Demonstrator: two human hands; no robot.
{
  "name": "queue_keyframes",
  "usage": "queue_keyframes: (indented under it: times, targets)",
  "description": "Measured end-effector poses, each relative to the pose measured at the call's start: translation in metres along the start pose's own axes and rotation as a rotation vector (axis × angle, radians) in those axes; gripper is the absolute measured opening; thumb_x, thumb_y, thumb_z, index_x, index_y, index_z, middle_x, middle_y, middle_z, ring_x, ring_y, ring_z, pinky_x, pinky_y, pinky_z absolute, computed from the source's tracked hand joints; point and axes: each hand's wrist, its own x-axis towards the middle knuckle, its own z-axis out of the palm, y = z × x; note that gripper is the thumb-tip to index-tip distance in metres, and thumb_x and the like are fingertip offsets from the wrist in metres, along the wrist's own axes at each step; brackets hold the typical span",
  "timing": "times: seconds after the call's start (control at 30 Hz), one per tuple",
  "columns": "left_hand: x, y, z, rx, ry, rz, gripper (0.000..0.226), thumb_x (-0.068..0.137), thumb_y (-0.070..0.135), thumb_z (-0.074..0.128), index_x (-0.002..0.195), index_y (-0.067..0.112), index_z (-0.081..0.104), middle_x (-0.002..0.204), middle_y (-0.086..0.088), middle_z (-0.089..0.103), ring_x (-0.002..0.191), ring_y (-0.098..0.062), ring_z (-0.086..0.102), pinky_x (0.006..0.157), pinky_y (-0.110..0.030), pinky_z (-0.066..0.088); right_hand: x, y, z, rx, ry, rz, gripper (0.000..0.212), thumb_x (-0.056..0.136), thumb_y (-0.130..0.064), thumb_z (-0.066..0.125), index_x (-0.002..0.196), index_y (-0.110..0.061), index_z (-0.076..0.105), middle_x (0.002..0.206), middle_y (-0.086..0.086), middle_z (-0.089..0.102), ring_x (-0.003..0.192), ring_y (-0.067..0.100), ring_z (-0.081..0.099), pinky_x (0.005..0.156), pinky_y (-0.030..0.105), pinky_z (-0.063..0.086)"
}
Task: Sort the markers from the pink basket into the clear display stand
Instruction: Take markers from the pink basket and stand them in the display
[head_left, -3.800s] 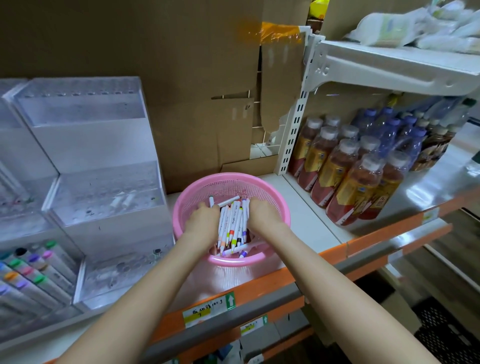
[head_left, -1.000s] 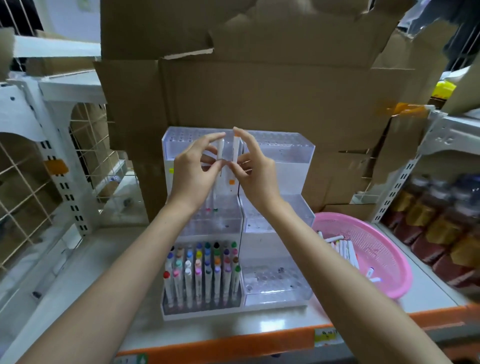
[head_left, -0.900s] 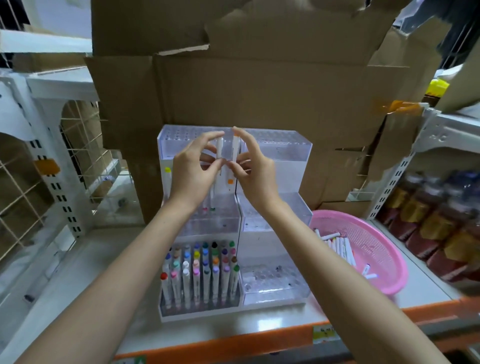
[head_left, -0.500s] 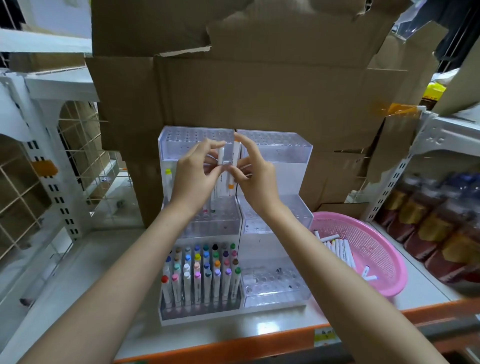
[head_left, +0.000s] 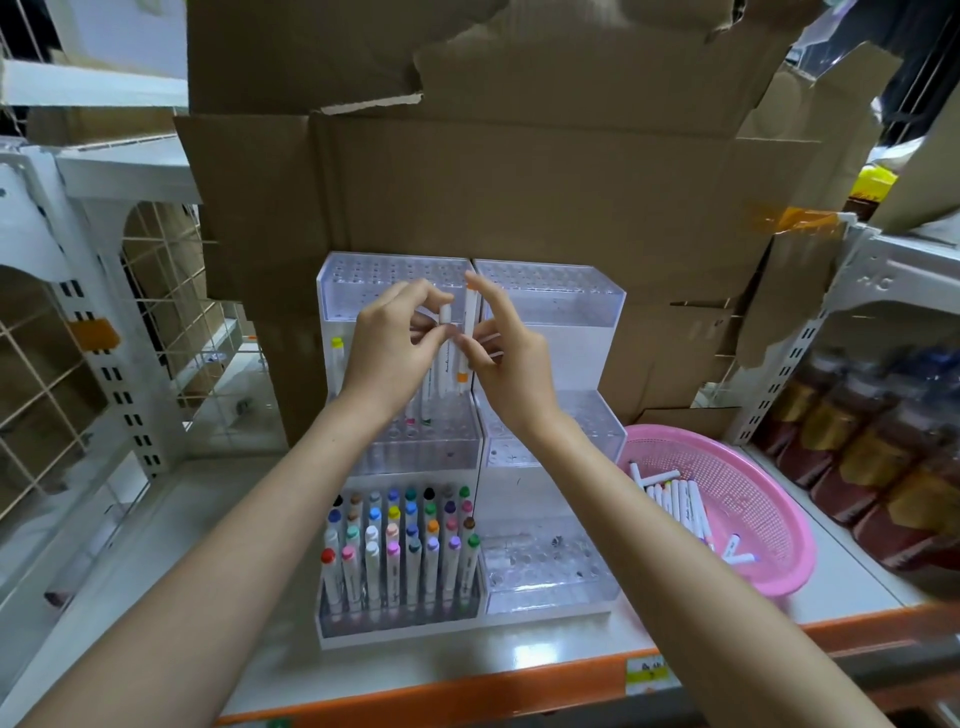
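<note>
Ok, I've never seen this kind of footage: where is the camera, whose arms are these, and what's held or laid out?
There is no machine here. One wide-angle camera sits on a person's head, looking forward and down, so the two bare arms are the wearer's own. The left hand grips a small bunch of white markers; the right hand pinches one orange-ended marker beside them, in front of the clear display stand on the white shelf. The stand's lower left tier is full of upright markers. To its right sits the pink basket with loose markers in it. Bottles stand further right, cardboard behind.
</note>
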Motion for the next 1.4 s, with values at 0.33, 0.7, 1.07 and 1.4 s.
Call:
queue_keyframes:
  times: [0.33, 0.7, 1.07, 1.4]
  targets:
    - [0.0, -0.001, 0.005, 0.209, 0.016, 0.107, 0.011, 0.087, 0.007, 0.065, 0.097, 0.007, 0.066, 0.091, -0.007, 0.064, 0.076, -0.012, 0.054, 0.066, -0.022, 0.044, -0.003, -0.001, -0.002, -0.037, -0.044, 0.005, 0.06, 0.091, 0.0, 0.058, 0.144, -0.021, 0.04, 0.071, 0.005, 0.064, 0.064, 0.019, 0.063, 0.068, 0.043, 0.054]
    - [-0.004, -0.005, 0.007, 0.177, -0.029, 0.028, 0.009, 0.086, 0.007, 0.065, 0.094, 0.008, 0.068, 0.089, -0.005, 0.066, 0.079, -0.015, 0.06, 0.07, -0.028, 0.053, -0.004, -0.001, 0.0, -0.05, -0.045, 0.009, 0.059, 0.09, -0.003, 0.06, 0.143, -0.02, 0.04, 0.068, 0.006, 0.064, 0.062, 0.017, 0.063, 0.065, 0.043, 0.054]
    - [-0.018, -0.014, 0.015, 0.355, -0.05, 0.161, 0.011, 0.079, 0.004, 0.073, 0.089, 0.002, 0.069, 0.089, -0.01, 0.062, 0.084, -0.025, 0.057, 0.069, -0.026, 0.042, -0.01, 0.002, 0.0, -0.079, -0.052, 0.011, 0.06, 0.092, -0.002, 0.058, 0.144, -0.021, 0.037, 0.073, 0.006, 0.065, 0.064, 0.019, 0.065, 0.066, 0.042, 0.055]
    - [-0.023, -0.015, 0.003, 0.471, -0.057, 0.277, 0.02, 0.077, 0.004, 0.072, 0.097, 0.003, 0.069, 0.093, -0.012, 0.063, 0.089, -0.029, 0.058, 0.073, -0.037, 0.05, -0.01, 0.001, 0.005, -0.094, -0.08, -0.011, 0.066, 0.089, 0.0, 0.054, 0.143, -0.03, 0.033, 0.069, 0.006, 0.061, 0.061, 0.026, 0.062, 0.061, 0.046, 0.054]
